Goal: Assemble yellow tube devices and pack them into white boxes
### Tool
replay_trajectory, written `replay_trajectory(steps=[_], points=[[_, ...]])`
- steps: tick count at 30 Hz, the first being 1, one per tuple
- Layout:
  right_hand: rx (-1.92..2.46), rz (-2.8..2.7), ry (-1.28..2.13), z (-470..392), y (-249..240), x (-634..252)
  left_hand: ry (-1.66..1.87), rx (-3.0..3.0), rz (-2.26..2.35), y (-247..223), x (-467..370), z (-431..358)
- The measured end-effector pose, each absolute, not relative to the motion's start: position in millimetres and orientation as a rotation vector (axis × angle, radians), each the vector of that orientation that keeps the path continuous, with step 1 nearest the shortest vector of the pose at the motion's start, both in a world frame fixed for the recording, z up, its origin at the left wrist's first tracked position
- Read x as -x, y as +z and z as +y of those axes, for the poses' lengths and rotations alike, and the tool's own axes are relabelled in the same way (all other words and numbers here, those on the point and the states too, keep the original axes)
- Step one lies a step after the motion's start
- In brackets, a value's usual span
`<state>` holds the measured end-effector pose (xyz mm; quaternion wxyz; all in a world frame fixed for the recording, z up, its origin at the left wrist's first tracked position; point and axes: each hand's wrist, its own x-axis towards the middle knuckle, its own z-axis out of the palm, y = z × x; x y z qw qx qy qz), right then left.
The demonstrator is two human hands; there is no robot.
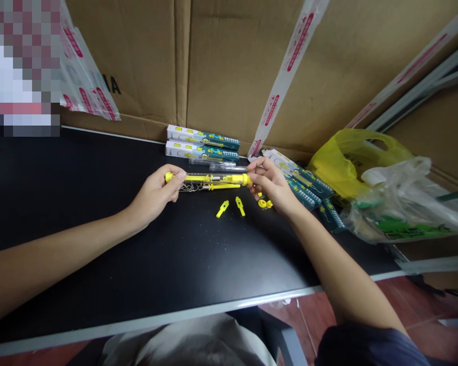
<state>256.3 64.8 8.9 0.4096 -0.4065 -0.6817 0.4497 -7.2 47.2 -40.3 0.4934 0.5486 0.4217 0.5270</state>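
Note:
A clear tubular spring scale with yellow ends is stretched level between my hands above the black table. My left hand pinches its left yellow end between thumb and fingers. At the opposite end, my right hand grips beside the yellow cap. Just below the tube lie metal rings and a thin yellow rod, partly hidden. Two small flat yellow pieces rest nearer to me. Yellow caps and small springs sit under my right hand. Clear empty tubes lie behind the scale.
Two printed boxes are stacked against a large cardboard carton at the back. Several more boxes lie to the right, beside a yellow plastic bag and a clear bag. The table's pale front edge runs before me.

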Motion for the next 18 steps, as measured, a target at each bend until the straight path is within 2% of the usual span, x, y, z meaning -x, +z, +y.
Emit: replay_trajectory(steps=[18], points=[[1.081, -1.770, 1.107, 63.1, 9.6, -256.2, 1.306, -1.299, 1.006, -38.3, 5.6, 46.2]])
